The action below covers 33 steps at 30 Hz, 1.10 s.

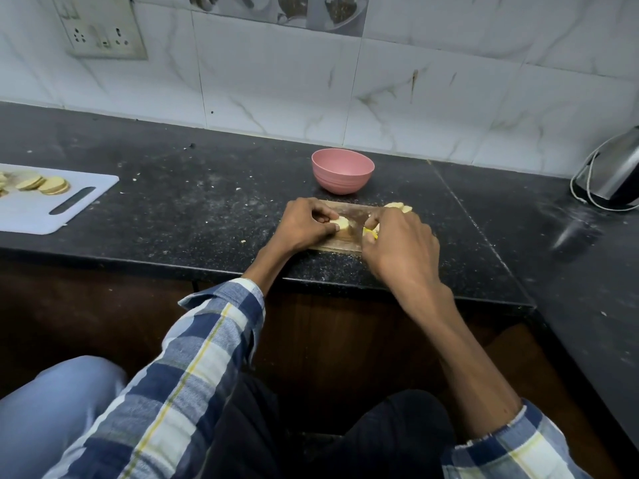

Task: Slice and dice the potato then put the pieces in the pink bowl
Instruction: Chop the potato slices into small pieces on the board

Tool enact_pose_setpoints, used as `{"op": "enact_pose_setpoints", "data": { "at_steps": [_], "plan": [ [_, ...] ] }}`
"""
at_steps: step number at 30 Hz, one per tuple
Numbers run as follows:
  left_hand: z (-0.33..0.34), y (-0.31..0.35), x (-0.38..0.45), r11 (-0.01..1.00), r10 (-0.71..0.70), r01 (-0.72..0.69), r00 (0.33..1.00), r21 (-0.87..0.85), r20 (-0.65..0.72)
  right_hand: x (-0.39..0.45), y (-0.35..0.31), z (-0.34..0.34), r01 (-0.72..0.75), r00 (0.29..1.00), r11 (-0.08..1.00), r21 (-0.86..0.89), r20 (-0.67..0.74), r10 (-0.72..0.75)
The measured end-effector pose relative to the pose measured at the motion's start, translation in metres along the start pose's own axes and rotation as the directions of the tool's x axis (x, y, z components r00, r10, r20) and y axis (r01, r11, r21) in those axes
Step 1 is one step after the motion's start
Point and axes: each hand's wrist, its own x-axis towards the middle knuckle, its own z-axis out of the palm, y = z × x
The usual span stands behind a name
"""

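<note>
A small wooden cutting board [345,244] lies on the black counter near its front edge. My left hand [304,224] pinches a pale potato piece [342,221] down on the board. My right hand [397,242] is closed around a yellow-handled knife [369,233]; most of its blade is hidden, seen only as a blur beside the potato. A few cut potato slices [399,206] rest at the board's far right corner. The pink bowl [342,170] stands just behind the board and looks empty.
A white cutting board [38,209] with several round slices [52,184] sits at the far left. A steel kettle with a white cord [615,174] stands at the right. A tiled wall with a socket plate [103,32] backs the counter [193,209].
</note>
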Motion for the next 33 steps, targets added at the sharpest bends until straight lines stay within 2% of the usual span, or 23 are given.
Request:
{"op": "enact_pose_setpoints", "data": {
  "at_steps": [4, 10, 24, 30, 33],
  "plan": [
    [0.001, -0.002, 0.002, 1.0, 0.018, -0.018, 1.0, -0.004, -0.001, 0.01, -0.002, 0.024, 0.022, 0.999, 1.0, 0.022, -0.05, -0.021],
    [0.002, -0.004, 0.004, 1.0, 0.023, -0.024, 0.999, -0.019, -0.024, 0.023, -0.013, 0.039, 0.019, 1.0, 1.0, -0.003, -0.007, -0.019],
    [-0.003, -0.001, 0.003, 1.0, 0.025, -0.025, 1.0, 0.013, -0.001, 0.015, -0.018, 0.003, -0.025, 0.99, 0.997, -0.068, 0.139, 0.034],
    [-0.002, 0.0, -0.005, 0.999, 0.045, -0.044, 0.997, 0.007, -0.064, 0.012, -0.012, 0.011, -0.004, 1.0, 1.0, 0.018, -0.014, 0.004],
    [-0.002, -0.001, -0.005, 0.998, 0.066, -0.065, 0.994, 0.022, -0.084, 0.017, -0.015, 0.028, 0.007, 1.0, 1.0, 0.021, -0.013, -0.007]
  ]
}}
